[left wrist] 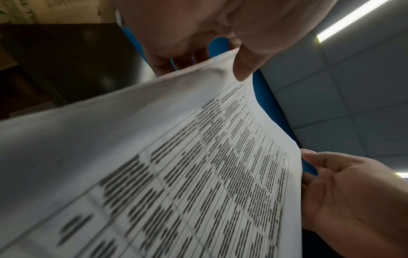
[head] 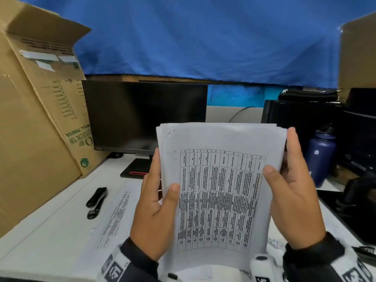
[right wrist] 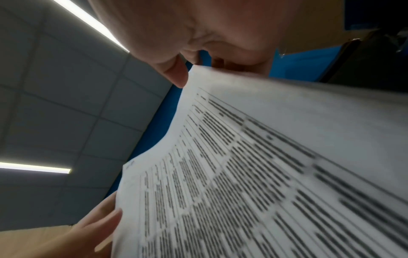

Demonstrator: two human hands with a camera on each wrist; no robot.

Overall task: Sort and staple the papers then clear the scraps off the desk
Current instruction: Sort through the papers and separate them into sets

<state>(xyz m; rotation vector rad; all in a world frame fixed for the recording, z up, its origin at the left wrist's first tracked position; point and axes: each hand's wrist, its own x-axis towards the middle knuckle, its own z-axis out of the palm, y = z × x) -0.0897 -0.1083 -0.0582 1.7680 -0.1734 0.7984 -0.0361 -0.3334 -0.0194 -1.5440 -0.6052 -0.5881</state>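
I hold a stack of white papers (head: 219, 180) upright above the desk, its top sheet printed with a table turned sideways. My left hand (head: 156, 204) grips the stack's left edge, thumb on the front and fingers behind. My right hand (head: 291, 192) grips the right edge the same way. Both wrist views show the stack from below, papers (left wrist: 154, 157) and papers (right wrist: 264, 174), with a thumb pressed on the sheet's edge. A black stapler (head: 96, 202) lies on the desk to the left. One printed sheet (head: 116, 218) lies flat beside it.
A large cardboard box (head: 36, 123) stands at the left. A dark monitor (head: 142, 117) stands behind the papers. At the right are a navy water bottle (head: 321, 157) and black equipment (head: 354, 139). A crumpled clear scrap (head: 276, 242) lies by my right wrist on the white desk (head: 50, 231).
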